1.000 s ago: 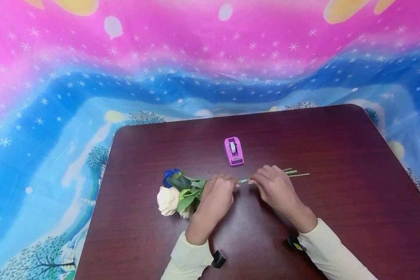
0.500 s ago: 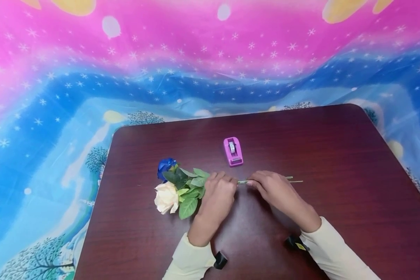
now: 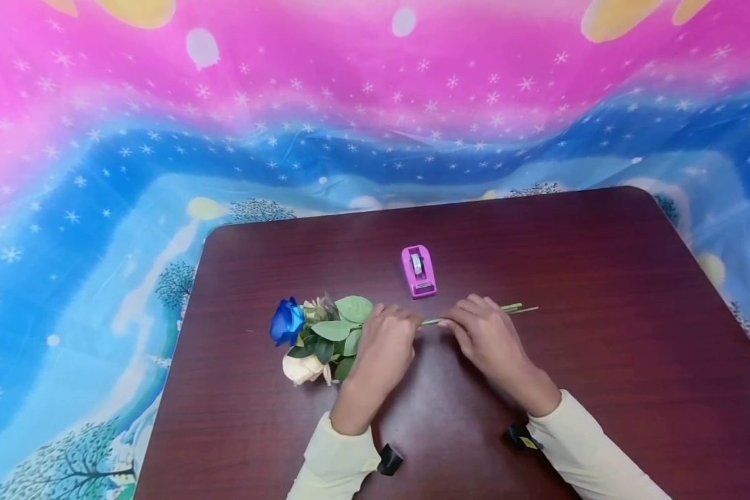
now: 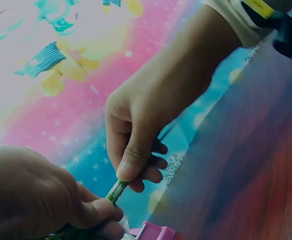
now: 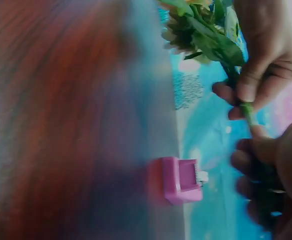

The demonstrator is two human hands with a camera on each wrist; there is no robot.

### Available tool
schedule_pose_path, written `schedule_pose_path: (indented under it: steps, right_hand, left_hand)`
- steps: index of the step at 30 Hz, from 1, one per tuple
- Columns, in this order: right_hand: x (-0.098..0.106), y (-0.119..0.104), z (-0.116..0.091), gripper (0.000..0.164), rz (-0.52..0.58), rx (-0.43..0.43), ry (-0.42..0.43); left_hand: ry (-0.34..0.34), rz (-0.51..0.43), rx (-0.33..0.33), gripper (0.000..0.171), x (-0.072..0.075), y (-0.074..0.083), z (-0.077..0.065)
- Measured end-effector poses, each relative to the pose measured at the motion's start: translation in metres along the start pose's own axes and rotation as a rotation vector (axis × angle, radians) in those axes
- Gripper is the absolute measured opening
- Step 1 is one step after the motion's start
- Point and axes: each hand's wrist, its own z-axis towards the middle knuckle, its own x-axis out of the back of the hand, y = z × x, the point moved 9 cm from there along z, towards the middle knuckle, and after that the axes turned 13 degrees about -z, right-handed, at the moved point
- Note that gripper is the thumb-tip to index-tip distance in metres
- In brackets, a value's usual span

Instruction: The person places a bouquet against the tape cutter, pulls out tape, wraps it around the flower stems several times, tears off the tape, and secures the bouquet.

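A bunch of flowers with a blue rose, a cream rose and green leaves lies sideways over the table, heads to the left. My left hand grips the stems just below the leaves. Farther along, my right hand pinches the same stems, whose cut ends stick out to its right. In the left wrist view, a short piece of stem with a shiny, clear band shows between both thumbs. The right wrist view has the leaves above the left hand.
Beyond the hands, a pink tape dispenser with a roll in it stands on the dark red wooden table. A pink and blue printed cloth hangs behind the table. A small black camera sits at the left wrist.
The flower heads have turned about the stems: the blue rose has come round to the front left, the cream rose lies lower. Both hands stay in nearly the same place.
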Motion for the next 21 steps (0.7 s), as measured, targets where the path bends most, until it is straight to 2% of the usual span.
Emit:
schedule_pose_path:
  steps: [4,6,8,12,21]
  right_hand:
    - [-0.012,0.005,0.001,0.014,0.04,-0.097,-0.227]
    - [-0.016,0.007,0.0,0.014,0.049,-0.116,-0.296]
    - [-0.018,0.008,0.0,0.013,0.056,-0.113,-0.328]
    - [-0.015,0.007,0.002,0.008,0.051,-0.089,-0.29]
    - [-0.005,0.009,0.004,0.006,0.017,-0.05,-0.082]
  left_hand:
    - [0.02,0.051,-0.012,0.012,0.001,0.001,0.0]
    - [0.028,0.069,-0.02,0.012,0.001,0.002,-0.001]
    - [0.029,0.083,-0.026,0.012,0.0,0.004,-0.001]
    - [0.015,0.088,-0.03,0.011,-0.003,0.006,-0.002]
    - [-0.016,0.019,-0.011,0.005,-0.008,0.003,0.0]
